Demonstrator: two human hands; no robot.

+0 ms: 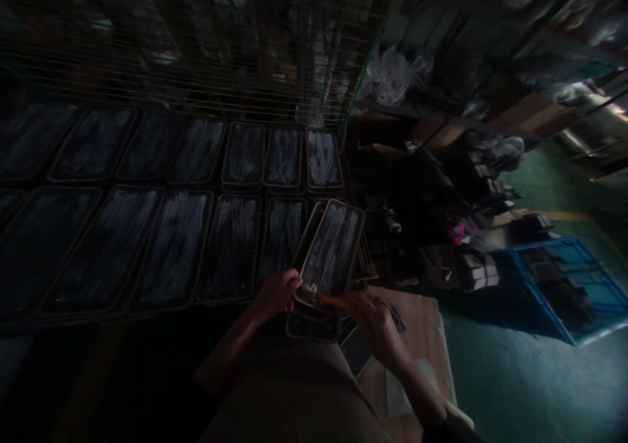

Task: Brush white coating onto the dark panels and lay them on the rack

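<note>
The scene is very dark. My left hand (275, 294) grips the near end of a flat rectangular tray (332, 248) with pale streaks on its dark face, tilted up above a small stack of similar trays (314, 325). My right hand (377, 328) is closed on a thin orange stick-like tool (338, 301) whose tip rests at the tray's near edge. Both hands sit close together over the stack.
Two rows of similar streaked trays (176, 247) lie on a wire rack (196, 70) to the left and ahead. A wooden table (417, 325) lies under my right arm. Cluttered shelves with bags (392, 76) and a blue crate (564, 286) stand on the right, on a green floor.
</note>
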